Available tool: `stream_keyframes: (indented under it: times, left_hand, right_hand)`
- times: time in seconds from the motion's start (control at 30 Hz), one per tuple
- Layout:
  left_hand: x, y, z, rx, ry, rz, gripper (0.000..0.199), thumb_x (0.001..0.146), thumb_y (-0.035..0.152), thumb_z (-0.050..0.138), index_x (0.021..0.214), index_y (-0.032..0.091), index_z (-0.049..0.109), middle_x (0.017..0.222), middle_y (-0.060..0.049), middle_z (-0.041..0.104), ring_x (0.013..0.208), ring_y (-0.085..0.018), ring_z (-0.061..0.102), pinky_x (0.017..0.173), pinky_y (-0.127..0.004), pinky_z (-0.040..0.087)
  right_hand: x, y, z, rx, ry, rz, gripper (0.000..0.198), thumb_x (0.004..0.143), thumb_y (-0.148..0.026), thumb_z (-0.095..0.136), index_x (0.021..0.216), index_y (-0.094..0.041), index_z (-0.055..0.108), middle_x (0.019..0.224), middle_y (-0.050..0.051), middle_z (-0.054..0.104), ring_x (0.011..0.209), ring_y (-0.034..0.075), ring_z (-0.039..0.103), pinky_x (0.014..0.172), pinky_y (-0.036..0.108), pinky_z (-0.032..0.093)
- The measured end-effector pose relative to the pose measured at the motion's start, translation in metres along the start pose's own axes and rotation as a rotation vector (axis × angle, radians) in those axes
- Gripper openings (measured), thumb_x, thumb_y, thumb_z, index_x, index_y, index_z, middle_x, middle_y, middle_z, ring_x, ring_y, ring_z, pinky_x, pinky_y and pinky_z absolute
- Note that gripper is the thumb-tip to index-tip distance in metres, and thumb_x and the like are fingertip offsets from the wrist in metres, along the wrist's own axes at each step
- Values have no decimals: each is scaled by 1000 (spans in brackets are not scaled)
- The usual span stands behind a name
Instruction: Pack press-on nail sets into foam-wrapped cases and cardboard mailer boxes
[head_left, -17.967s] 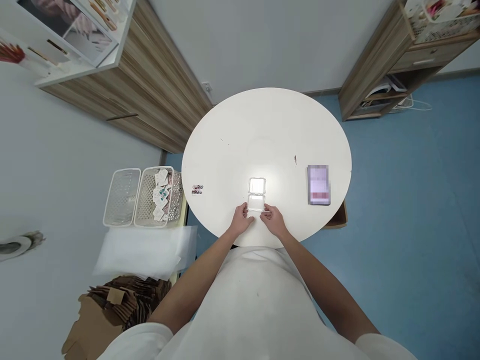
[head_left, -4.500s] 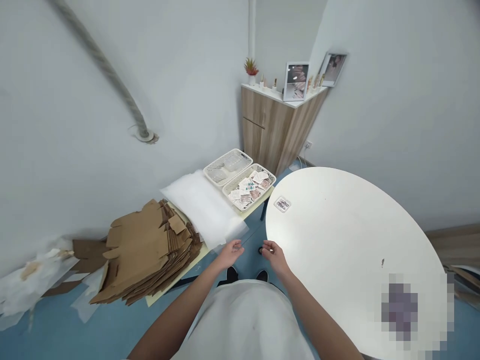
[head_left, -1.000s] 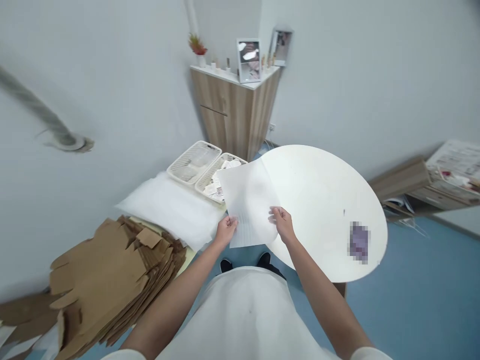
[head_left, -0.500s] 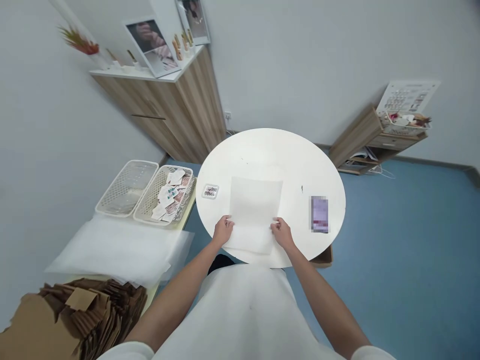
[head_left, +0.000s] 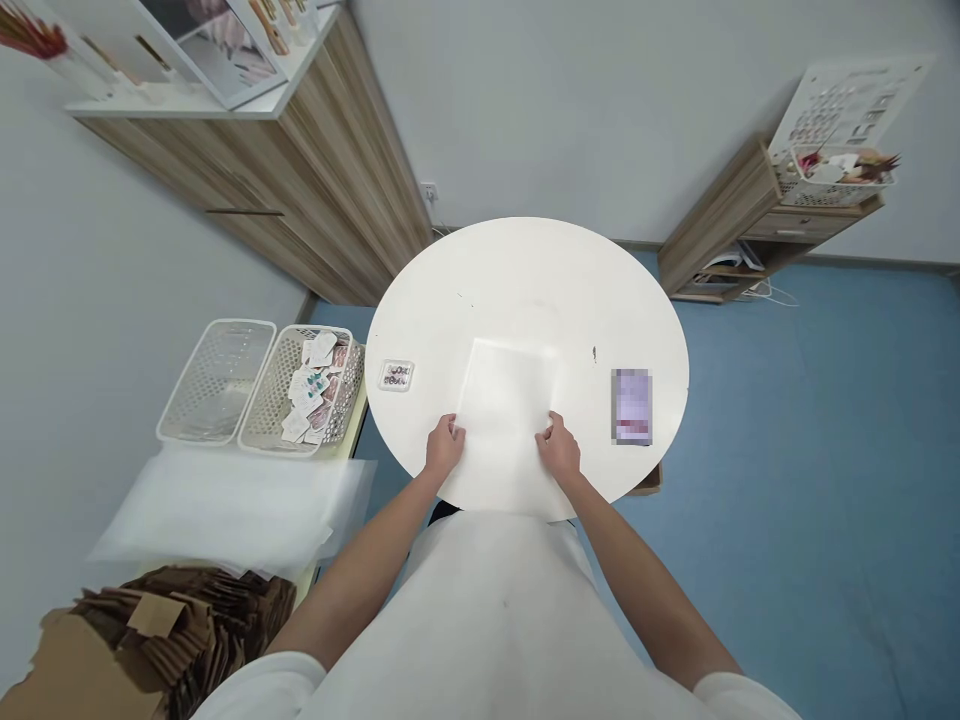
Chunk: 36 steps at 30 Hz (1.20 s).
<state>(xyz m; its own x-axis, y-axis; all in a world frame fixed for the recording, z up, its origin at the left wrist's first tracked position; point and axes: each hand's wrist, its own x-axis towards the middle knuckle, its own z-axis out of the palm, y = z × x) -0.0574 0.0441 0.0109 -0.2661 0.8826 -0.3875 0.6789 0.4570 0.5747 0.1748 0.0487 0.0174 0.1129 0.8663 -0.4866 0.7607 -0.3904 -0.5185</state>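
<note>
A thin, translucent white foam sheet (head_left: pixel 504 400) lies over the near half of the round white table (head_left: pixel 525 265). Its left edge is pinched by my left hand (head_left: pixel 444 446), and its right edge by my right hand (head_left: pixel 559 450), fingers closed on both sides. Left of the sheet sits a small clear case (head_left: pixel 396 375) with dark pieces inside. A blurred purple rectangular object (head_left: pixel 632 407) lies to the right of my right hand.
At left, two white plastic baskets (head_left: pixel 217 380) stand side by side, one with cards. In front are stacked foam sheets (head_left: pixel 232 505) and folded brown cardboard (head_left: pixel 150 640). A wood-grain cabinet (head_left: pixel 330 180) and a low shelf (head_left: pixel 750 220) stand behind.
The view has tilted down and come closer to the table. The sheet's far edge has dropped nearer the tabletop. Both hands keep their hold on its sides.
</note>
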Motion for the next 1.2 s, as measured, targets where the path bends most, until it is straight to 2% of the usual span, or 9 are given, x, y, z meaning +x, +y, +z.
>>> stream_keyframes:
  times: [0.13,0.23,0.3,0.4,0.5,0.67,0.9,1.2]
  left_hand:
    - [-1,1,1,16,17,25,40,75,24,49,114,15,44,90,-6,57,84,-18,56,75,-29,43]
    - [-7,0,1,38,59,78,46,76,25,48,120,15,39,104,-10,53,92,-19,54,78,-32,44]
    - [-13,-2,0,104,89,173,49,76,26,48,123,15,36,115,-13,48,104,-23,48,84,-36,41]
    - [-26,-7,-1,241,52,382,49,76,27,48,123,18,39,129,-13,40,120,-28,34,95,-42,31]
    - [-36,-12,1,334,-43,518,48,77,29,48,123,21,41,136,-11,34,127,-28,25,99,-44,24]
    - [-37,-10,6,420,-89,498,50,79,31,45,127,20,37,139,-11,28,130,-27,18,101,-45,19]
    - [-29,-3,8,453,-92,481,52,79,32,46,127,18,36,140,-14,25,130,-28,17,100,-47,17]
    - [-29,-6,3,383,-84,478,52,79,33,47,128,19,35,140,-13,25,130,-29,16,100,-46,19]
  right_hand:
    - [-3,-1,1,-29,42,-24,61,78,-25,40,134,-22,15,97,3,55,79,17,56,63,27,40]
    - [-9,0,3,-36,177,-85,69,79,-29,38,137,-20,3,117,10,46,99,22,51,71,32,42]
    - [-14,2,5,-73,246,-188,68,79,-29,38,137,-19,3,126,12,39,113,25,41,83,37,39]
    - [-24,4,12,-208,167,-374,60,79,-29,40,135,-21,19,135,11,32,124,27,27,96,43,27]
    - [-27,4,19,-342,26,-440,54,79,-29,43,130,-21,29,140,10,27,130,26,17,99,45,19]
    - [-19,0,21,-419,-29,-442,56,79,-26,44,131,-18,27,143,11,20,132,25,12,101,46,14]
    - [-10,-5,12,-433,-37,-418,55,78,-23,45,130,-19,28,143,10,19,132,24,11,101,48,11]
    - [-19,-18,13,-408,18,-391,55,78,-21,41,131,-18,26,143,12,17,132,25,10,100,48,14]
